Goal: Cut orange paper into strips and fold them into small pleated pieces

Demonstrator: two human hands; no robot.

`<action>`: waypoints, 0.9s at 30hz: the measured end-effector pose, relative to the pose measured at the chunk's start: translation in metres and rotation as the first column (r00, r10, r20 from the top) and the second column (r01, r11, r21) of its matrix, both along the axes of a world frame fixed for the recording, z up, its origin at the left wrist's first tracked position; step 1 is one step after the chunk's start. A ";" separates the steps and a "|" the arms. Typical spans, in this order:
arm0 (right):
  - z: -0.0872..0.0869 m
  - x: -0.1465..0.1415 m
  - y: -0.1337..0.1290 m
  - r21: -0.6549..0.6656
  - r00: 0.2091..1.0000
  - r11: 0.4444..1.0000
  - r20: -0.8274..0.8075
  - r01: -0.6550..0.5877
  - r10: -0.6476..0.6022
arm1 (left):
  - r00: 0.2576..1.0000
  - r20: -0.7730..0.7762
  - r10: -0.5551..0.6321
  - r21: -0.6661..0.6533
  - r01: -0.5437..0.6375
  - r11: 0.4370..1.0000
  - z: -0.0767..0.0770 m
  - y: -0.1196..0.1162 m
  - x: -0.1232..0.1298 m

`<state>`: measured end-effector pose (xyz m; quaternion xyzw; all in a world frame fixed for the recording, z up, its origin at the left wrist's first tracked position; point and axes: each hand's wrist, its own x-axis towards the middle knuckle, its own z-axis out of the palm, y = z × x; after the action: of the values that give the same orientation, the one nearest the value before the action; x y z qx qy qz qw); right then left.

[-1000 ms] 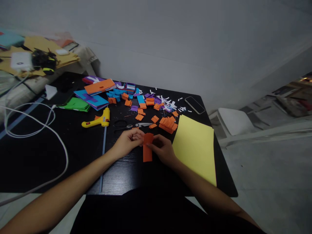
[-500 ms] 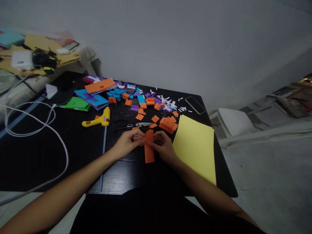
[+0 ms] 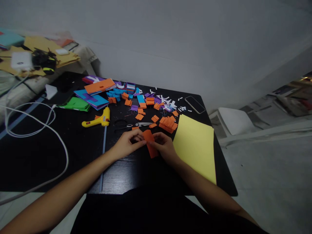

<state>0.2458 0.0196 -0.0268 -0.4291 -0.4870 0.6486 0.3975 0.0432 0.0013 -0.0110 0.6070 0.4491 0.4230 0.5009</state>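
Between my hands, above the black table, is an orange paper strip [image 3: 151, 148], tilted with its lower end to the right. My left hand [image 3: 129, 143] pinches its left edge with thumb and fingers. On the other side my right hand [image 3: 165, 147] grips the right edge, thumb across the front. Just beyond the hands lie black-handled scissors [image 3: 143, 124] and a dark-handled tool [image 3: 121, 125]. A pile of folded orange paper pieces [image 3: 168, 123] sits past my right hand.
A yellow glue gun [image 3: 98, 119] lies to the left, near a white cable [image 3: 60, 139]. Yellow paper sheets [image 3: 195, 146] are at the right, a phone [image 3: 195, 104] behind them. Coloured paper stacks [image 3: 100, 86] and white scraps [image 3: 168, 101] lie at the back of the table [image 3: 122, 175].
The orange strip has turned from nearly upright to slanted, its lower end swinging right and its visible length shrinking. Both hands stay in about the same place, still holding it.
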 end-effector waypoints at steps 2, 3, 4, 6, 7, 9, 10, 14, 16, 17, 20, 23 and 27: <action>0.002 0.000 0.000 0.007 1.000 1.000 0.011 0.003 -0.003 | 1.000 -0.008 0.009 -0.002 -0.009 1.000 0.000 0.000 0.001; 0.003 0.000 0.000 0.012 1.000 1.000 0.020 0.006 -0.006 | 1.000 -0.013 0.013 -0.006 -0.014 1.000 0.000 0.000 0.001; 0.004 0.000 -0.001 0.017 1.000 1.000 0.028 0.008 -0.008 | 1.000 -0.018 0.016 -0.009 -0.016 1.000 -0.001 0.000 0.001; 0.005 0.000 -0.001 0.024 0.999 1.000 0.036 0.009 -0.010 | 0.999 -0.024 0.024 -0.004 -0.025 1.000 -0.001 0.000 0.001; 0.005 0.000 -0.001 0.027 0.999 1.000 0.036 0.009 -0.010 | 0.999 -0.024 0.026 0.002 -0.026 1.000 -0.001 0.000 0.001; 0.005 0.000 -0.001 0.035 0.999 0.999 0.036 0.004 -0.005 | 0.999 -0.023 0.023 0.017 -0.023 1.000 -0.001 0.000 0.000; 0.004 0.000 -0.001 0.039 0.999 0.999 0.035 0.003 -0.005 | 0.999 -0.029 0.020 0.026 -0.019 0.999 -0.001 0.001 -0.001; 0.003 -0.001 -0.001 0.041 1.000 0.999 0.026 -0.001 0.000 | 0.993 -0.118 -0.005 0.117 0.019 0.993 0.003 0.003 -0.007; 0.002 -0.001 -0.001 0.033 1.000 0.999 0.017 -0.009 0.008 | 0.987 -0.161 -0.010 0.159 0.037 0.987 0.006 0.004 -0.010; 0.002 0.000 -0.001 0.028 1.000 1.000 0.015 -0.013 0.013 | 0.985 -0.173 -0.010 0.171 0.040 0.985 0.007 0.005 -0.012; 0.002 0.000 0.000 0.016 1.000 1.000 0.007 -0.019 0.019 | 0.984 -0.176 -0.018 0.173 0.049 0.984 0.009 0.006 -0.015; 0.003 0.000 0.000 0.005 1.000 1.000 0.003 -0.023 0.023 | 0.986 -0.161 -0.033 0.133 0.055 0.990 0.008 0.006 -0.016; 0.004 0.000 0.000 0.003 0.999 0.999 -0.007 -0.034 0.034 | 0.993 -0.119 -0.024 0.057 0.031 0.998 0.006 0.006 -0.014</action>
<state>0.2455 0.0195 -0.0225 -0.4178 -0.4939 0.6561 0.3887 0.0293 0.0071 -0.0051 0.6514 0.4572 0.3924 0.4612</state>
